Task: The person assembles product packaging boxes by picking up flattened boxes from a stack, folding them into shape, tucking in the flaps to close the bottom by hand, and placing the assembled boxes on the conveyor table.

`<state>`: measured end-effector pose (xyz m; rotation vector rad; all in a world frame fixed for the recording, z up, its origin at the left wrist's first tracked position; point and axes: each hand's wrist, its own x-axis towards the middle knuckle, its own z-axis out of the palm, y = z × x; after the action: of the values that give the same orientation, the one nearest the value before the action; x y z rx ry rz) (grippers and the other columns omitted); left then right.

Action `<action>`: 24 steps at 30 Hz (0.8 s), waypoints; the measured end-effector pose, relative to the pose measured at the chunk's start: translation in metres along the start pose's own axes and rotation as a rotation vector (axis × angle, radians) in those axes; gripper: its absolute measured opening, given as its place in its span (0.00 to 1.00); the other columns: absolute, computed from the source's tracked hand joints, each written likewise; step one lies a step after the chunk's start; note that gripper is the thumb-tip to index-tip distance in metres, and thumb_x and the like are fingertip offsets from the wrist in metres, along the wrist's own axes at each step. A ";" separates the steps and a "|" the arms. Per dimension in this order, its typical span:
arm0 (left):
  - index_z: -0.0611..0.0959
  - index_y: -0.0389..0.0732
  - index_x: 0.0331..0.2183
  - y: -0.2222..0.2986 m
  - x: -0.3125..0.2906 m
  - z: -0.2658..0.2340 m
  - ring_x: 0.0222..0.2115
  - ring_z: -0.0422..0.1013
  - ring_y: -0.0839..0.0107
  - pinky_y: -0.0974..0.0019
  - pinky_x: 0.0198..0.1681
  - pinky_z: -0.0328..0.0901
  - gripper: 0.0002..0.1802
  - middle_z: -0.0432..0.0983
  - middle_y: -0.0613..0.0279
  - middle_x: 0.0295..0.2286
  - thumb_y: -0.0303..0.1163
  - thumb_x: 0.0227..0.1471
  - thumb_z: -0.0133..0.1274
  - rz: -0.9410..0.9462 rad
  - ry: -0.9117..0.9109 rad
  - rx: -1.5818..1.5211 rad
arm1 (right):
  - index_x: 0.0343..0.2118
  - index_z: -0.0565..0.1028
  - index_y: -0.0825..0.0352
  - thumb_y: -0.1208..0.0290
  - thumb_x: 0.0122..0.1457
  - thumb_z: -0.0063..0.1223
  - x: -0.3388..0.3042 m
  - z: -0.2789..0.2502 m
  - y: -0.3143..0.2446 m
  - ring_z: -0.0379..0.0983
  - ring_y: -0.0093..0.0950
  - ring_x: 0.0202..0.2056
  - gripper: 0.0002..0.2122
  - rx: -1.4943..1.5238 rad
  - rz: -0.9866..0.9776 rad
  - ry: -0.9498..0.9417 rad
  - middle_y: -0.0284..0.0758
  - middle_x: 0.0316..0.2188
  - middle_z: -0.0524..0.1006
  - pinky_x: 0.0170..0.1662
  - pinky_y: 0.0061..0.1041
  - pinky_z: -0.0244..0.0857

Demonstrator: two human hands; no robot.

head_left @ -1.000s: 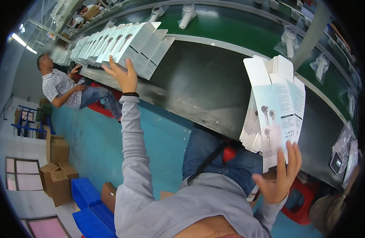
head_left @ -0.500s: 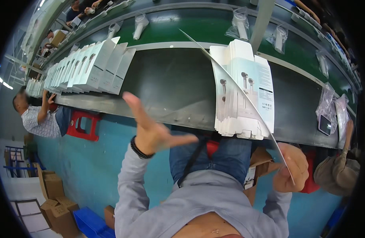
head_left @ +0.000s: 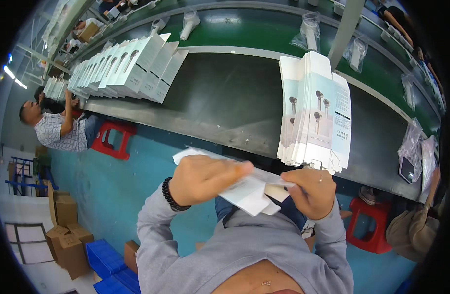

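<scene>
Over my lap I hold a white and pale-blue carton (head_left: 247,194), partly opened out, its end flaps sticking out toward me. My left hand (head_left: 205,180) is closed over its left part, thumb along the top; motion blurs it a little. My right hand (head_left: 314,192) pinches the carton's right end by the flaps. Just beyond, on the dark bench, lies a stack of flat cartons (head_left: 328,115) printed with a handheld device. At the far left of the bench, a row of opened-up cartons (head_left: 145,68) leans side by side.
A green conveyor (head_left: 254,35) behind the dark bench (head_left: 220,93) carries bagged white devices (head_left: 310,32). A metal post (head_left: 346,34) rises there. A phone (head_left: 406,169) and plastic bags lie at right. Red stools (head_left: 369,225) and a seated person (head_left: 63,125) are nearby; brown boxes (head_left: 71,245) stand lower left.
The flat carton in my right hand has come down to my lap and is partly opened. My left hand, empty and spread before, now grips it too. The view has shifted slightly.
</scene>
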<state>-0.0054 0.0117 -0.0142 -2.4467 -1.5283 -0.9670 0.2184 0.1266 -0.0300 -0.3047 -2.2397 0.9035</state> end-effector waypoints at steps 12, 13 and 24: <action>0.56 0.37 0.53 0.015 -0.037 0.050 0.47 0.61 0.68 0.61 0.49 0.59 0.44 0.60 0.54 0.48 0.37 0.39 0.62 -0.923 0.359 -1.113 | 0.44 0.66 0.74 0.65 0.53 0.53 -0.020 0.081 0.018 0.70 0.25 0.38 0.20 0.676 0.576 0.165 0.38 0.38 0.74 0.42 0.22 0.61; 0.54 0.36 0.54 0.013 -0.052 0.062 0.48 0.60 0.61 0.59 0.50 0.57 0.52 0.59 0.48 0.49 0.44 0.34 0.64 -0.757 0.406 -1.371 | 0.43 0.66 0.74 0.66 0.53 0.52 -0.016 0.082 0.020 0.71 0.24 0.36 0.19 0.874 0.573 0.062 0.40 0.35 0.75 0.40 0.21 0.63; 0.46 0.35 0.57 0.006 -0.042 0.074 0.58 0.41 0.50 0.53 0.57 0.43 0.58 0.47 0.39 0.54 0.60 0.37 0.55 -0.817 0.290 -0.749 | 0.58 0.43 0.69 0.55 0.47 0.58 -0.006 0.112 0.039 0.62 0.33 0.49 0.43 0.862 0.250 0.252 0.44 0.51 0.60 0.51 0.30 0.54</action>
<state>0.0210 0.0058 -0.0951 -1.7845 -2.4022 -2.2499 0.1453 0.0940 -0.1173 -0.2684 -1.4285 1.7463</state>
